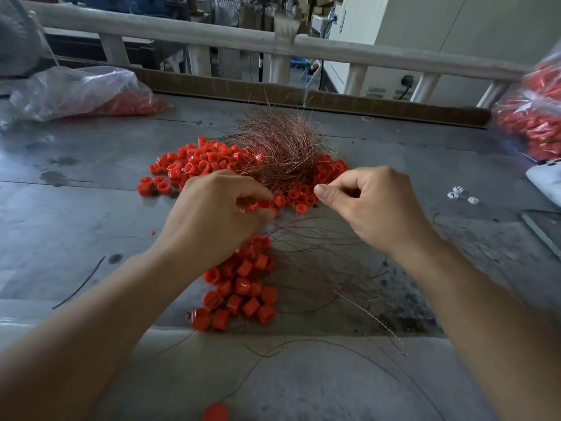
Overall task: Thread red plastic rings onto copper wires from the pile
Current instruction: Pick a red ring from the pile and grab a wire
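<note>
My left hand (212, 214) holds 1 red ring (258, 205) in a narrow grip of thumb and fingertips, at the near edge of the ring pile (194, 165). My right hand (373, 208) pinches thumb to forefinger close beside that ring. I take it to hold a wire end, though the strand is too fine to make out.

To do this well, I would turn the ring so its hole faces the right hand. I would leave only a short stub of wire past the pinch so it does not bend, then bring both hands together slowly.

The wire tangle (279, 141) lies on the far part of the pile. Nearer me, a cluster of rings (239, 287) lies with loose wires (328, 268) trailing right.

The surface (76, 208) is grey, scuffed metal. A bag of rings (91, 92) sits far left, another bag (540, 117) far right. A pale railing (212, 34) runs behind, with a cluttered workshop beyond.
</note>
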`<state>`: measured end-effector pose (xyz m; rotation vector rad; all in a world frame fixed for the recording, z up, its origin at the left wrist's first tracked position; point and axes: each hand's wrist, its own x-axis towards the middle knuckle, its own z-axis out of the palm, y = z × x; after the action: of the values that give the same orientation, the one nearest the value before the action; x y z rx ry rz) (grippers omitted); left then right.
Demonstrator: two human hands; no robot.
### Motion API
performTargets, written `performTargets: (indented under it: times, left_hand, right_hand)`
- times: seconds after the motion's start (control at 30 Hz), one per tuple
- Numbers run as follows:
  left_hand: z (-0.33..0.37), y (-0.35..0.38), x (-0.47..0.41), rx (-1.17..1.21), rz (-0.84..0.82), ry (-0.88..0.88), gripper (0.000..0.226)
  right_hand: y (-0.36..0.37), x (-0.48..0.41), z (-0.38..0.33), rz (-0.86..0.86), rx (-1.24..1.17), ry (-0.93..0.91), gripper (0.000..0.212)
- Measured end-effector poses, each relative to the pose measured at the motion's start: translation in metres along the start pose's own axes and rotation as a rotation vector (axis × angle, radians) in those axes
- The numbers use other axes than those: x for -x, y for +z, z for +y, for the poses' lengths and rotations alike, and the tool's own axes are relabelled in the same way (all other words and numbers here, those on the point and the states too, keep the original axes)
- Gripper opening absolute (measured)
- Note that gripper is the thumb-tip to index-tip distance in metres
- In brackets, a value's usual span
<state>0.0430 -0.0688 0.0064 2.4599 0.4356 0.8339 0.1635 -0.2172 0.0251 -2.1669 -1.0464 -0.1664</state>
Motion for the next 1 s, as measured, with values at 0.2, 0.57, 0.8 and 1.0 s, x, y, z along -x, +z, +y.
performTargets:
  times: [0.2, 0.57, 0.8, 1.0]
  left_hand:
    - [-0.002, 0.005, -0.001, -0.031, -0.053, -0.030, 0.019]
    - [0.001, 0.003, 0.000, -0.047, -0.077, 0.035, 0.017]
    - [0.001, 0.001, 0.002, -0.051, -0.086, 0.024, 0.018]
    - [0.002, -0.004, 0.003, -0.005, -0.056, 0.029, 0.020]
  right_hand:
    - [0.009, -0.002, -0.001, -0.028, -0.173, -0.055, 0.023]
    - [0.013, -0.001, -0.006, -0.134, -0.395, -0.154, 0.029]
    - [0.007, 0.000, -0.008, 0.048, -0.668, -0.140, 0.022]
    - [-0.007, -0.004, -0.003, 0.221, -0.865, -0.123, 0.021]
